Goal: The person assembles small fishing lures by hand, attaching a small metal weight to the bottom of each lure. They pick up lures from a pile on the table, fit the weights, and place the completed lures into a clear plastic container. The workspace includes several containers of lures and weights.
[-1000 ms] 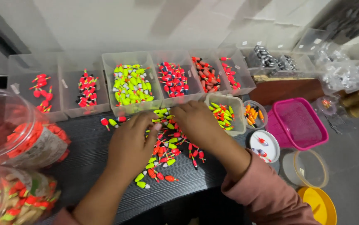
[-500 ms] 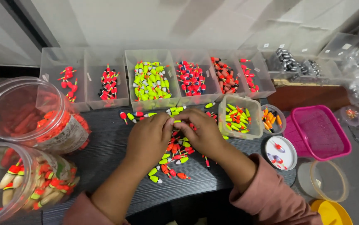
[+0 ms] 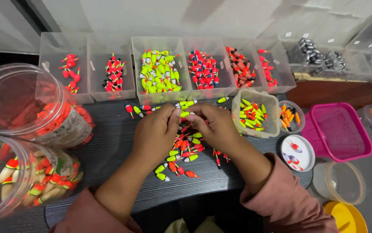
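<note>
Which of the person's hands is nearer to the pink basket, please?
The right hand is nearer: it sits over the pile of floats, with the pink basket off to its right. The left hand lies farther away, on the other side of the right hand.

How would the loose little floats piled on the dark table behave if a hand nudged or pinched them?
The floats look rounded and tapered, so a nudge would probably roll or scatter them. They seem small and likely light; the fingers of both hands meet at one yellow-green float. Glossy surfaces may make them a bit slippery.

bins (image 3: 160,92) behind, jars (image 3: 26,112) left, tabletop (image 3: 108,142) between
</note>
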